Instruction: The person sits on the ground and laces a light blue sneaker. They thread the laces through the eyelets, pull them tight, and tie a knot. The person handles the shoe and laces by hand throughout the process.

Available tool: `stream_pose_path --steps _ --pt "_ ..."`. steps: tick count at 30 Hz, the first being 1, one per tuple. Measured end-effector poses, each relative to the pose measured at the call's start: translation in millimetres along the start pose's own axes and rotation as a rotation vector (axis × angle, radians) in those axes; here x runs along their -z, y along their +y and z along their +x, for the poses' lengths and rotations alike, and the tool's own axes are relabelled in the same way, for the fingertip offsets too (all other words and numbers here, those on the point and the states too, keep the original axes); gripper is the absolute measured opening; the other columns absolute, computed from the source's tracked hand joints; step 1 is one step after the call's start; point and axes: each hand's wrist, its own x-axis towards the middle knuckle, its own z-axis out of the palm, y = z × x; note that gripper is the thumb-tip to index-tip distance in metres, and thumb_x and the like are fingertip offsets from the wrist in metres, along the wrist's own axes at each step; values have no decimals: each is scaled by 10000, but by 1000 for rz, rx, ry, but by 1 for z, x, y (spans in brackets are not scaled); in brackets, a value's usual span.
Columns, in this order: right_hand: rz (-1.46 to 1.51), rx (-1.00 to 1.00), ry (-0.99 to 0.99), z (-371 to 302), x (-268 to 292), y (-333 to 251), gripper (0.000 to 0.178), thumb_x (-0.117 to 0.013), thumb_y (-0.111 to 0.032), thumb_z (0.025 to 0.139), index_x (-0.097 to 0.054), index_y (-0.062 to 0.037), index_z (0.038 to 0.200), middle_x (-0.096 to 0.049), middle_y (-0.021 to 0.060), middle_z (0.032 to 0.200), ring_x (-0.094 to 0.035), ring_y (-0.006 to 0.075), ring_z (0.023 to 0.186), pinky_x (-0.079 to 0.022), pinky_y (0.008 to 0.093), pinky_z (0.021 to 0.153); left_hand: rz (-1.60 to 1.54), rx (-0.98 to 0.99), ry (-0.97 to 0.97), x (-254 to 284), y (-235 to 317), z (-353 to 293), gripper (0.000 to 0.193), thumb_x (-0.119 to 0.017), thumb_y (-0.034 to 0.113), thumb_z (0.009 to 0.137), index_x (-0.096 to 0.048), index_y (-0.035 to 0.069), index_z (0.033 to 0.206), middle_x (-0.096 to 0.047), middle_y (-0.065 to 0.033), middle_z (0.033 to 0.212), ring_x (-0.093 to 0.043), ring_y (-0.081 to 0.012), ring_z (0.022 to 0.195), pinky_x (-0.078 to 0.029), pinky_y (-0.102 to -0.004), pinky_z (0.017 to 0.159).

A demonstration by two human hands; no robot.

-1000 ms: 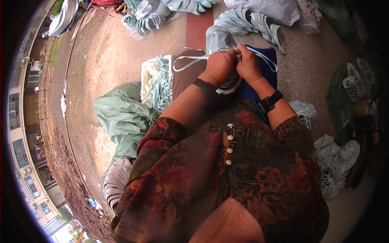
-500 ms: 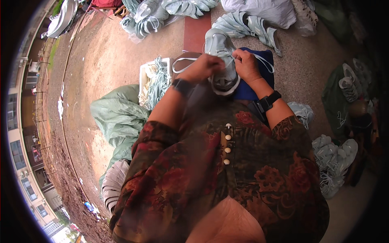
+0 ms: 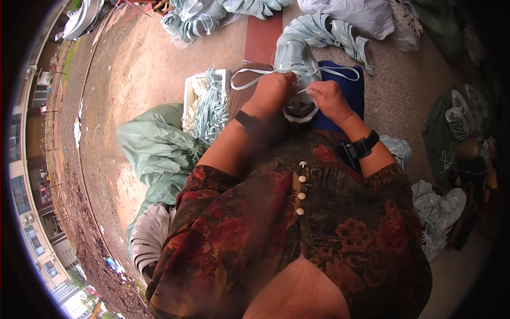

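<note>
A pale grey-green sneaker rests on my lap, its toe pointing away from me and its dark opening nearest me. Its white shoelace lies in one loop out to the left and another to the right. My left hand is closed over the left side of the laced part; its fingertips are partly hidden, and a short stretch of lace runs toward them. At the right side of the opening, my right hand pinches the lace between thumb and fingers.
Left of my lap stands a white box of loose laces, beside a green sack. Rows of nested shoe uppers and a white bag lie ahead. More sneakers are at the right, and stacked grey pieces near my left elbow.
Both hands have moved nearer to me over the shoe, the right one lower toward the opening. Lace loops now spread out on both sides of the shoe, farther toward its toe than my hands.
</note>
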Motion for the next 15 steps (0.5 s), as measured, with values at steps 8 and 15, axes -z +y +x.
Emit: stream_pose_path --steps 8,15 --pt "-53 -343 3 7 1 20 157 -595 -150 786 -609 4 760 -581 191 669 -584 332 623 -452 386 598 272 115 -198 28 28 8 115 -569 142 718 -664 95 762 -649 -136 744 -647 -299 718 -512 -398 626" --pt "-216 -237 67 11 -4 24 133 -626 -122 739 -598 6 712 -576 207 682 -578 372 674 -452 392 606 372 157 -273 28 34 20 142 -556 152 725 -673 76 755 -655 -145 754 -651 -305 731 -517 -397 649"
